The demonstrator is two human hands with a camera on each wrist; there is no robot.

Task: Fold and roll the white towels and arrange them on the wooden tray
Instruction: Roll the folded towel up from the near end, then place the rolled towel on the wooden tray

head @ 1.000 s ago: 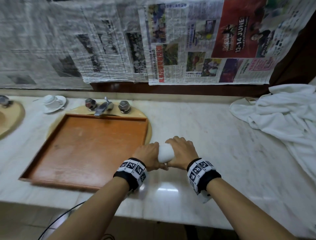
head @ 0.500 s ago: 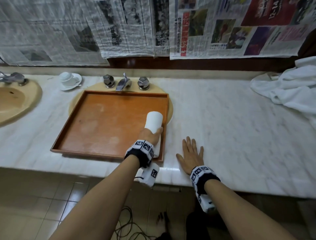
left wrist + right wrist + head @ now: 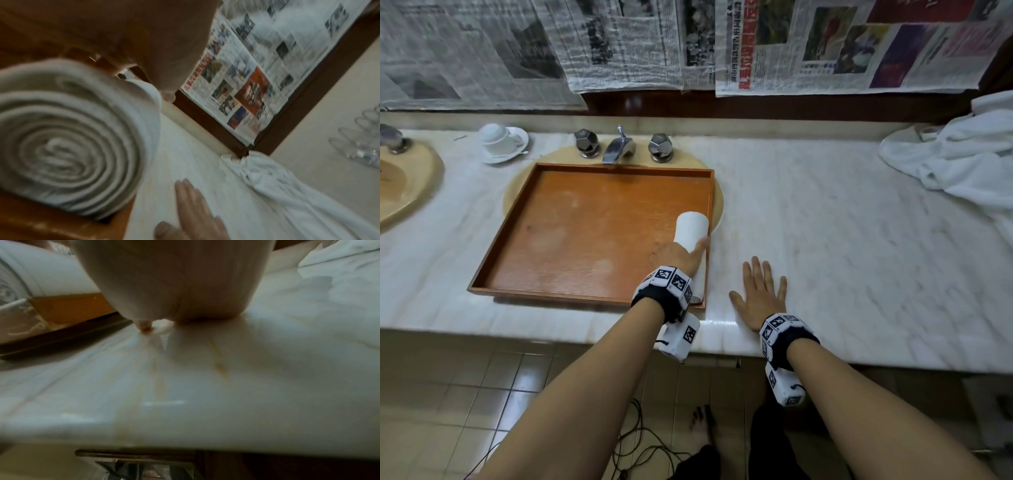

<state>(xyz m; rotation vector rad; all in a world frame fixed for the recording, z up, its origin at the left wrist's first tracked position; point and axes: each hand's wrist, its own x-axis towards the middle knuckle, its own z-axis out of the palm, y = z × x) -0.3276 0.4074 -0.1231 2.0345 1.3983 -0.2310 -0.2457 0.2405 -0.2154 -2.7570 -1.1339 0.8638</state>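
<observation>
A rolled white towel (image 3: 691,229) lies inside the wooden tray (image 3: 585,222), along its right wall and pointing away from me. My left hand (image 3: 678,255) covers its near half, thumb on the right side, and grips it. The left wrist view shows the roll's spiral end (image 3: 68,138) low in the tray under my palm. My right hand (image 3: 760,294) lies flat on the marble counter (image 3: 825,240) just right of the tray, fingers straight and spread, holding nothing. In the right wrist view the palm (image 3: 174,280) presses the marble, with the roll (image 3: 41,275) at far left.
A heap of loose white towels (image 3: 962,157) sits at the counter's back right. Behind the tray is a tap (image 3: 618,147) with two knobs; an upturned cup on a saucer (image 3: 500,138) and a second basin (image 3: 400,185) are to the left. Newspapers (image 3: 825,44) cover the wall.
A second ago both hands held the roll on the counter. My left hand has carried it into the tray's right side; my right hand let go and settled flat on the marble.
</observation>
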